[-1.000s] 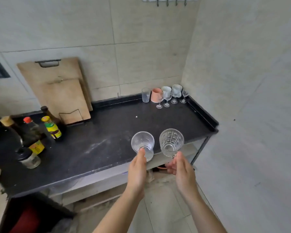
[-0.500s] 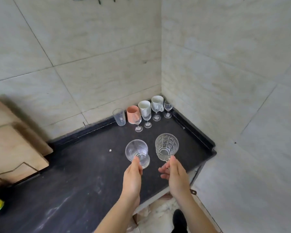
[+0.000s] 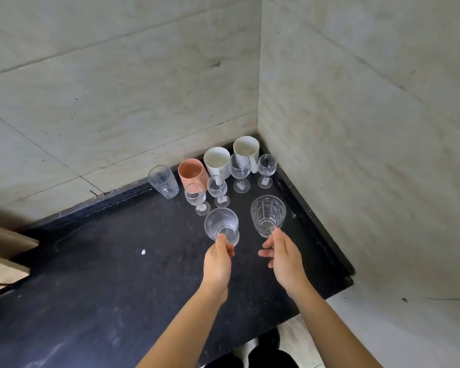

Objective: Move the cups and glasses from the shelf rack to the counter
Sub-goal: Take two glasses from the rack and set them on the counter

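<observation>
with the left hand (image 3: pixel 218 261) pinching the ringed glass (image 3: pixel 221 226) and the right hand (image 3: pixel 286 257) pinching the patterned glass (image 3: pixel 268 215) over the counter (image 3: pixel 117 274), set both down upright just short of the 4 wine glasses (image 3: pixel 216 187).

A home kitchen corner: pale tiled walls (image 3: pixel 144 88) meet above a dark stone tabletop (image 3: pixel 104 274), where mugs (image 3: pixel 246 150), a pink cup (image 3: pixel 193 172) and stemmed glasses (image 3: pixel 239 168) stand gathered; a wooden cutting board (image 3: pixel 0 251) leans at left.

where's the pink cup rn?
Head view: the pink cup stands on the counter by the back wall, between the clear tumbler on its left and a white mug on its right.
</observation>
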A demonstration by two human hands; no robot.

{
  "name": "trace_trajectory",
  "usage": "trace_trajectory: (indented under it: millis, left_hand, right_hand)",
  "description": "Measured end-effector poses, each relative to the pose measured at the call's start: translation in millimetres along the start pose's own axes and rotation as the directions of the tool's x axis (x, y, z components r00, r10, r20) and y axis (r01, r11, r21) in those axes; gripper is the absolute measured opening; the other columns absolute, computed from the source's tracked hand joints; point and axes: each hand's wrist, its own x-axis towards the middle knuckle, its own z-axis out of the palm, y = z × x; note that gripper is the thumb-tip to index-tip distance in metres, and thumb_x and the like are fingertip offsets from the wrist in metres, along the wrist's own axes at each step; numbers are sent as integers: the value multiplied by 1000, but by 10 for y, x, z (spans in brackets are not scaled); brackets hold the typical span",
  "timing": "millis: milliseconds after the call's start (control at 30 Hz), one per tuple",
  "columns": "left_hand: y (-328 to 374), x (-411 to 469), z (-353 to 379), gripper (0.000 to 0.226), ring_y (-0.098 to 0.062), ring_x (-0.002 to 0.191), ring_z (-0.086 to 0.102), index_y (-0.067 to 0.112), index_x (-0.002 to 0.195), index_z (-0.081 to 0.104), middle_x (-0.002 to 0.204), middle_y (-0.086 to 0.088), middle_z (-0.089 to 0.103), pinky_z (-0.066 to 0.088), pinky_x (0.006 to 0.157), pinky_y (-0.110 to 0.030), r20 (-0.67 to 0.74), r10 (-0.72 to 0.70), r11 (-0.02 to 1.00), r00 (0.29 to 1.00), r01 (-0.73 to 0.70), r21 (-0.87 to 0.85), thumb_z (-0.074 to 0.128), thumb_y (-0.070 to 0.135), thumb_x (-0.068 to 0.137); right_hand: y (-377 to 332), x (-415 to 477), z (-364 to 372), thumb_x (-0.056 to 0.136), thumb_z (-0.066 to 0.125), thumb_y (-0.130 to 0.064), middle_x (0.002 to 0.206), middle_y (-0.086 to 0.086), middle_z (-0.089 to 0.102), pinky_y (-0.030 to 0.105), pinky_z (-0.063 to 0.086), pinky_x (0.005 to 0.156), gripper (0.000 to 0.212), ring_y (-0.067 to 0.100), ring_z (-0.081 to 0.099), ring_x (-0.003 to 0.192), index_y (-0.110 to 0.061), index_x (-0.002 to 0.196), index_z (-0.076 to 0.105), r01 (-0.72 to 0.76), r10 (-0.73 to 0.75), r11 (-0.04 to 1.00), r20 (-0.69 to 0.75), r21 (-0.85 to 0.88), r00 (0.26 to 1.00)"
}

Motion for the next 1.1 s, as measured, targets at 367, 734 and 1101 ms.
trace_trajectory:
  millis: [367, 734, 1101]
  left_hand:
    - [82, 803, 522, 45, -13, 65, 42, 12, 76, 50, 74, 1, 51, 37, 61, -28, 122, -4, 995, 993, -8, 103, 34, 46, 100]
    - [197, 1176, 807, 52, -13, 74, 48, 15, 76, 52, 82, 1, 55, 40, 68, -30, 170, 53, 990, 984, -74, 117, 28, 53, 102]
    - [254, 1326, 939, 60, -14, 74, 46, 11, 79, 55, 78, 3, 50, 40, 81, -34, 240, 39, 985, 970, -78, 155, 24, 58, 101]
  right_hand:
    - [18, 799, 5, 109, 31, -38, 87, 5, 67, 31, 58, 84, 46, 18, 73, 88, -10, 82, 56, -72, 77, 992, -52, 105, 996]
    - [-51, 1277, 36, 110, 31, -35, 102, 17, 66, 34, 56, 94, 44, 24, 70, 102, -8, 84, 54, -113, 120, 962, -12, 248, 993]
    - [53, 1393, 14, 109, 31, -40, 105, 0, 68, 31, 56, 80, 40, 16, 70, 96, -20, 91, 61, -128, 132, 983, -22, 135, 991]
